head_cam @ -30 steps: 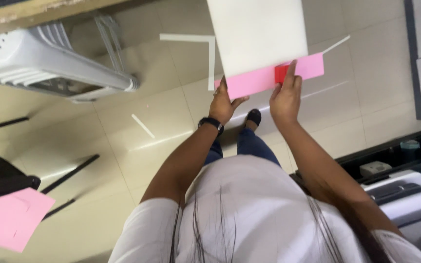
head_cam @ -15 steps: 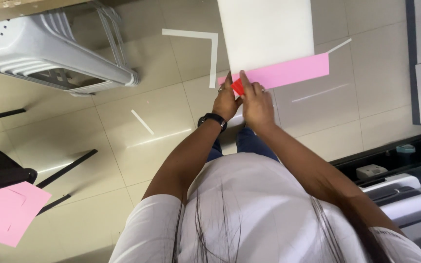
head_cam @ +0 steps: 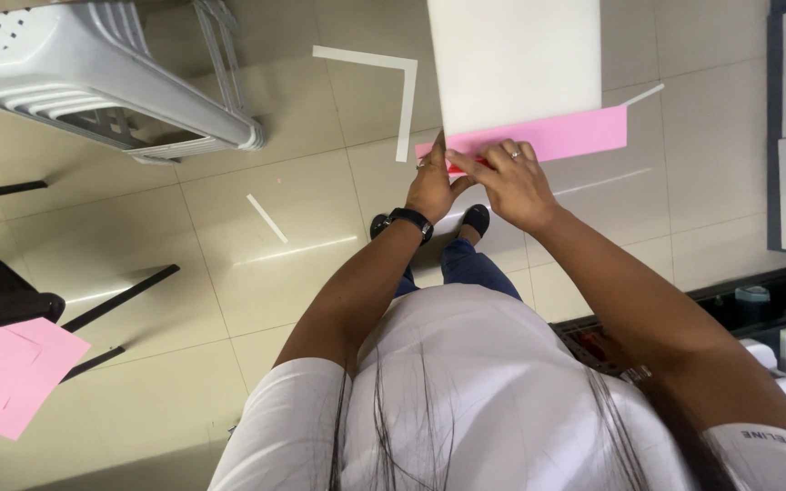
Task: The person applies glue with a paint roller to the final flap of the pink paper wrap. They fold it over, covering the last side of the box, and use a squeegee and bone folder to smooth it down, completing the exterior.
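Pink paper [head_cam: 575, 135] under a white sheet [head_cam: 516, 64] is pinched by both the left hand [head_cam: 434, 186] and the right hand [head_cam: 511, 182].

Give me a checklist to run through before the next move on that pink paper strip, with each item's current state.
1. Left hand on the pink paper strip: ok, it touches the strip's left end.
2. Right hand on the strip: ok, fingers rest on its lower edge beside the left hand.
3. Strip against the white board: ok, it lies along the board's lower edge.
4. Small red thing between the hands: cannot tell what it is; mostly hidden.
5. Strip level with the board's edge: not ok, its right end rises and juts out.
6. Spare pink sheet: ok, it lies at lower left, away from both hands.
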